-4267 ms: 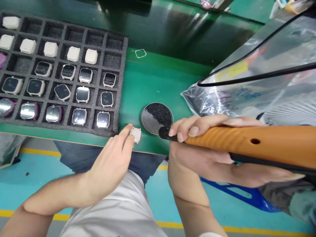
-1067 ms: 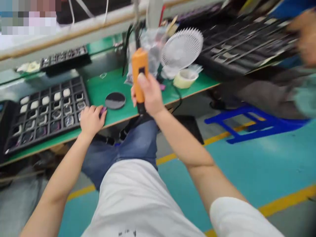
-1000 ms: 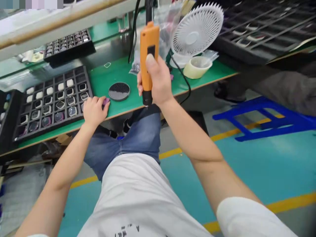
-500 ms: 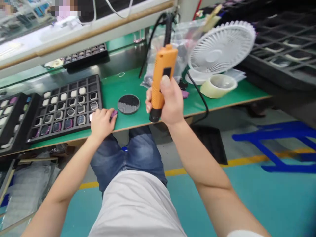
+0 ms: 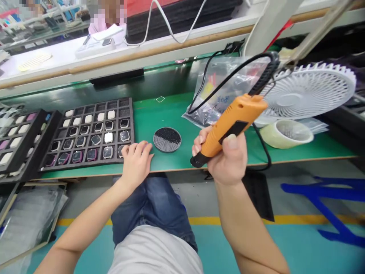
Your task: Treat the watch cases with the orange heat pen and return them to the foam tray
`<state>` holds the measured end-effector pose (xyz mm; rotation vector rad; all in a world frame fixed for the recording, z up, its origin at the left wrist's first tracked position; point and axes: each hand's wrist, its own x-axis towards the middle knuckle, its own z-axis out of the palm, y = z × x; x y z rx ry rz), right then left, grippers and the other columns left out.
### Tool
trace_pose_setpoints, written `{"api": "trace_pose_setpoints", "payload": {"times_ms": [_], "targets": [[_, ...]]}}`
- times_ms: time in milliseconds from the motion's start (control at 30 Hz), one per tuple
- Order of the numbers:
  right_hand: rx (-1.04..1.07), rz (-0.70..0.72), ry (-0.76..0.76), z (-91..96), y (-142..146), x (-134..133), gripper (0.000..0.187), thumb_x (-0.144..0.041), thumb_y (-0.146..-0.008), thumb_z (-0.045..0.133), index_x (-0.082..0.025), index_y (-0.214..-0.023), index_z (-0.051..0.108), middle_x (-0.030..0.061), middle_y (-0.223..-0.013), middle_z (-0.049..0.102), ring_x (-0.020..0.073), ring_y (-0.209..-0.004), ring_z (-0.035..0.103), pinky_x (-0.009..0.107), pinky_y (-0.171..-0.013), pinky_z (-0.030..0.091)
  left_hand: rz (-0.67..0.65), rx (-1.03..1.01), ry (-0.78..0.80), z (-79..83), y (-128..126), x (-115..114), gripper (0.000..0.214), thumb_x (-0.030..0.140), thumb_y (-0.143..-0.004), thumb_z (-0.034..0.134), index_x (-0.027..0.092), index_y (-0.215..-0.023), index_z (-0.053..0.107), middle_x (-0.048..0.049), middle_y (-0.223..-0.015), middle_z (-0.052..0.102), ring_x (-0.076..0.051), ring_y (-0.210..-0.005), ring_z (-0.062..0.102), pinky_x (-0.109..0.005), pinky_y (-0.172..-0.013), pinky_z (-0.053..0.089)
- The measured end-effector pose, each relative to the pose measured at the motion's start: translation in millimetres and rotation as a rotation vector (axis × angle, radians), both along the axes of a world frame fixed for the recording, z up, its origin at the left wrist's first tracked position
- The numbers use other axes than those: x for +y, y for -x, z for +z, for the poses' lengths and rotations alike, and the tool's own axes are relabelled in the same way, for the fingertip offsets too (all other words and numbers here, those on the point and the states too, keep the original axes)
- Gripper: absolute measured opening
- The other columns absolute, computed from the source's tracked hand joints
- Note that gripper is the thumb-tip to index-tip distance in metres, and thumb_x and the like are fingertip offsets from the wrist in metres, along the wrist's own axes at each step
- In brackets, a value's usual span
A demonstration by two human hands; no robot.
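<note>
My right hand [image 5: 229, 161] is wrapped around an orange electric screwdriver [image 5: 232, 123], thumb along its side. The screwdriver is held tilted above the bench's front edge, its black collar end low and left, its black cord running from the upper end. My left hand [image 5: 137, 161] rests by the lower right corner of a black compartment tray [image 5: 131, 125], fingers curled down. A trace of purple shows at its fingertips; what it holds is mostly hidden. Rows of watch cases [image 5: 96, 139] fill much of the tray. Between my hands lies a round, ridged dish [image 5: 167, 146] partly covered with tiny black screws.
A white fan [image 5: 308, 93], a tape roll [image 5: 285, 134] and a clear plastic bag [image 5: 219, 89] occupy the right side. Another tray [image 5: 21, 146] stands at the left. A shelf edge [image 5: 171, 42] crosses behind the bench. A person in pink [image 5: 99, 26] is beyond it.
The view has shifted, bringing more of the shelf into sight. My right hand has tipped the screwdriver's cord end over to the right. My left hand stays by the tray's corner.
</note>
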<state>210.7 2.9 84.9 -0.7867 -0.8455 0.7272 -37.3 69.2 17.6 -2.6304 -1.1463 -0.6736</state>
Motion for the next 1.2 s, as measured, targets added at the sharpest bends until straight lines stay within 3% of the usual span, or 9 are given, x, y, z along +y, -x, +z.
{"api": "trace_pose_setpoints", "payload": {"times_ms": [100, 300, 400, 567, 667, 733, 833, 1067, 1200], "targets": [[-0.006, -0.016, 0.005, 0.4, -4.6, 3.6, 0.046, -0.067, -0.087, 0.092, -0.029, -0.102, 0.069, -0.0031, -0.081, 0.070, 0.0166, -0.056, 0.063, 0.032, -0.044, 0.053, -0.072, -0.037, 0.017, -0.8, -15.5, -3.4, 0.028, 0.025, -0.115, 0.071, 0.023, -0.143, 0.075, -0.0121, -0.142, 0.081, -0.032, -0.125, 0.068, -0.053, -0.108, 0.041], [0.009, -0.030, 0.015, 5.4, -11.5, 22.8, 0.049, -0.071, -0.087, 0.090, -0.035, -0.116, 0.076, -0.0040, -0.082, 0.072, 0.0178, -0.057, 0.065, 0.035, -0.044, 0.057, -0.174, -0.108, 0.081, -19.8, -53.8, -5.6, 0.007, 0.020, -0.110, 0.078, 0.023, -0.103, 0.079, -0.0037, -0.105, 0.081, -0.023, -0.100, 0.067, -0.047, -0.101, 0.043], [0.023, 0.008, 0.037, 8.2, -8.1, 32.9, 0.047, -0.067, -0.084, 0.093, -0.035, -0.117, 0.081, -0.0029, -0.079, 0.073, 0.0179, -0.051, 0.062, 0.036, -0.040, 0.055, -0.181, -0.092, 0.098, -18.1, -63.2, -17.3, 0.007, 0.022, -0.111, 0.077, 0.023, -0.104, 0.079, -0.0020, -0.099, 0.077, -0.021, -0.095, 0.065, -0.044, -0.096, 0.044], [0.032, -0.010, 0.069, 5.4, -0.3, 45.3, 0.046, -0.049, -0.077, 0.102, -0.032, -0.116, 0.086, -0.0006, -0.082, 0.074, 0.0201, -0.059, 0.066, 0.039, -0.046, 0.059, 0.009, -0.080, 0.161, 7.6, -42.2, -31.4, 0.014, 0.028, -0.112, 0.076, 0.019, -0.122, 0.079, -0.0128, -0.133, 0.078, -0.030, -0.124, 0.068, -0.053, -0.109, 0.043], [-0.014, -0.045, 0.065, -0.2, 4.1, 45.8, 0.053, -0.066, -0.080, 0.101, -0.037, -0.120, 0.083, -0.0029, -0.086, 0.073, 0.0198, -0.063, 0.069, 0.040, -0.049, 0.064, 0.110, -0.047, 0.207, 16.9, -16.7, -28.6, 0.025, 0.023, -0.112, 0.073, 0.017, -0.135, 0.077, -0.0156, -0.144, 0.077, -0.034, -0.133, 0.068, -0.059, -0.117, 0.041], [-0.058, -0.047, 0.039, -3.0, 7.0, 44.1, 0.057, -0.078, -0.085, 0.091, -0.043, -0.129, 0.079, -0.0052, -0.087, 0.074, 0.0180, -0.059, 0.067, 0.038, -0.048, 0.064, 0.061, -0.024, 0.217, 14.1, -4.6, -22.7, 0.032, 0.012, -0.111, 0.066, 0.018, -0.141, 0.076, -0.0149, -0.142, 0.080, -0.034, -0.130, 0.070, -0.062, -0.120, 0.039], [-0.103, -0.010, 0.047, -3.6, 10.9, 41.7, 0.047, -0.074, -0.096, 0.083, -0.042, -0.129, 0.078, -0.0051, -0.084, 0.074, 0.0171, -0.055, 0.062, 0.037, -0.048, 0.060, -0.074, -0.085, 0.246, 5.8, 1.3, -16.8, 0.043, 0.002, -0.106, 0.058, 0.020, -0.138, 0.078, -0.0118, -0.138, 0.082, -0.030, -0.120, 0.073, -0.064, -0.125, 0.037], [-0.129, 0.022, 0.130, -5.7, 26.3, 42.5, 0.042, -0.071, -0.098, 0.081, -0.040, -0.127, 0.082, -0.0046, -0.087, 0.073, 0.0196, -0.065, 0.066, 0.040, -0.058, 0.060, -0.099, -0.173, 0.288, -1.0, -0.9, -23.3, 0.026, 0.024, -0.112, 0.073, 0.029, -0.136, 0.083, -0.0065, -0.137, 0.083, -0.026, -0.119, 0.074, -0.061, -0.138, 0.033], [-0.119, -0.085, 0.126, -12.7, 42.2, 42.9, 0.061, -0.086, -0.108, 0.049, -0.038, -0.132, 0.079, -0.0027, -0.088, 0.068, 0.0180, -0.067, 0.061, 0.040, -0.061, 0.058, -0.097, -0.175, 0.281, -6.1, 0.4, -26.7, 0.029, 0.019, -0.111, 0.072, 0.030, -0.135, 0.084, -0.0049, -0.137, 0.083, -0.024, -0.120, 0.074, -0.060, -0.142, 0.031]]}}
